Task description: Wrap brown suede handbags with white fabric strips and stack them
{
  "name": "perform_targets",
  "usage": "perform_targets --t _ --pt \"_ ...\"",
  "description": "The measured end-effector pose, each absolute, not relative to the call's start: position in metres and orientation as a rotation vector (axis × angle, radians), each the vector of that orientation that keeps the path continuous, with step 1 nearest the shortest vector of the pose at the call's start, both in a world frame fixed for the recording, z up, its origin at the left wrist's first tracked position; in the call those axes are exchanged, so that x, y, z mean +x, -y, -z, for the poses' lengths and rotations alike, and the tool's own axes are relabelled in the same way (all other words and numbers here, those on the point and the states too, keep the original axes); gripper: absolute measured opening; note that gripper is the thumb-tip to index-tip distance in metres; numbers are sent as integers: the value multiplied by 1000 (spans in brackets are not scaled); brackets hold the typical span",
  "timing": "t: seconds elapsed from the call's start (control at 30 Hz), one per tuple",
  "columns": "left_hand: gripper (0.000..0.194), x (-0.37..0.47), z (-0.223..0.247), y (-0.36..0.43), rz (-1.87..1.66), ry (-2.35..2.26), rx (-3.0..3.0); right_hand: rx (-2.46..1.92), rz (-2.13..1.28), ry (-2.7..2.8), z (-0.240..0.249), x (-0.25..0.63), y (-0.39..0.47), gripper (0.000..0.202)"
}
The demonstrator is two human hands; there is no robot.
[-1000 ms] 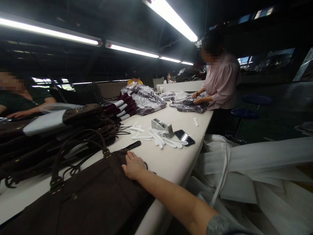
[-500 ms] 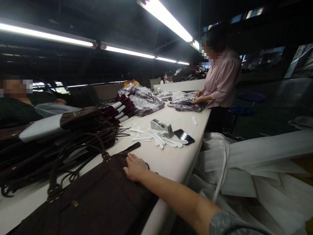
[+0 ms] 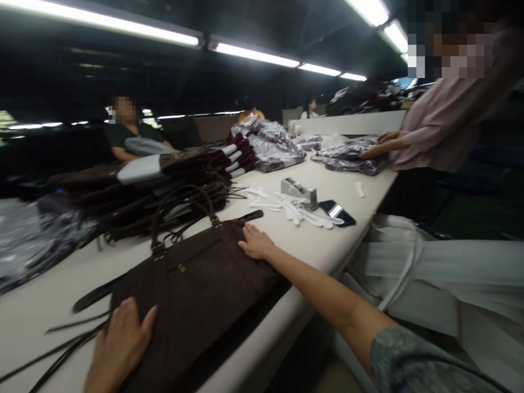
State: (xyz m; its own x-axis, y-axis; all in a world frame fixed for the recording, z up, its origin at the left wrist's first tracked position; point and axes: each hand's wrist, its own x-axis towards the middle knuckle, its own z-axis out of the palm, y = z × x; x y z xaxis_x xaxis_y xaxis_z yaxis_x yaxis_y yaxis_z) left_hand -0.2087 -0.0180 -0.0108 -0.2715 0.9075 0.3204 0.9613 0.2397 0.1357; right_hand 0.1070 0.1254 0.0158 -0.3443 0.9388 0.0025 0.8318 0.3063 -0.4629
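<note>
Bag (image 3: 213,284) dk brown, zip pull (image 3: 182,268) gold-ish; table (image 3: 335,185) off-white; strips (image 3: 291,213) white; tape dispenser (image 3: 301,191) grey; phone (image 3: 336,212) blk; stacked bags (image 3: 184,161) brown w/ white wrap (image 3: 141,169); far bags (image 3: 245,147) maroon w/ white bands (image 3: 234,155); wearer's R sleeve (image 3: 403,349) mottled grey-green; co-worker's blouse (image 3: 434,131) pale pink; other co-worker's top (image 3: 141,134) dk green.

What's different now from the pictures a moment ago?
The view has swung left, so everything sits further right in the picture. The person's left hand has come into view, laid open over the near left end of the dark brown bag. As before, the right hand rests open on its far right end, and the phone lies beside the grey tape dispenser.
</note>
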Motion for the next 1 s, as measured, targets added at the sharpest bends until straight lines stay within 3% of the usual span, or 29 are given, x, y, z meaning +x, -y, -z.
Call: perform_targets --t 0.13,0.53,0.77,1.0 --pt "73 -207 9 26 282 2607 -1764 -1532 -641 2350 -17 112 -136 66" --pt "72 -203 8 37 317 2539 -1781 -1156 -568 2508 -60 168 -86 52" --pt "55 -201 9 36 527 2048 -1954 -1026 -787 2106 -44 211 -29 49" --pt "56 -191 7 35 856 1845 -2179 -1442 -522 1961 -63 224 -28 57"
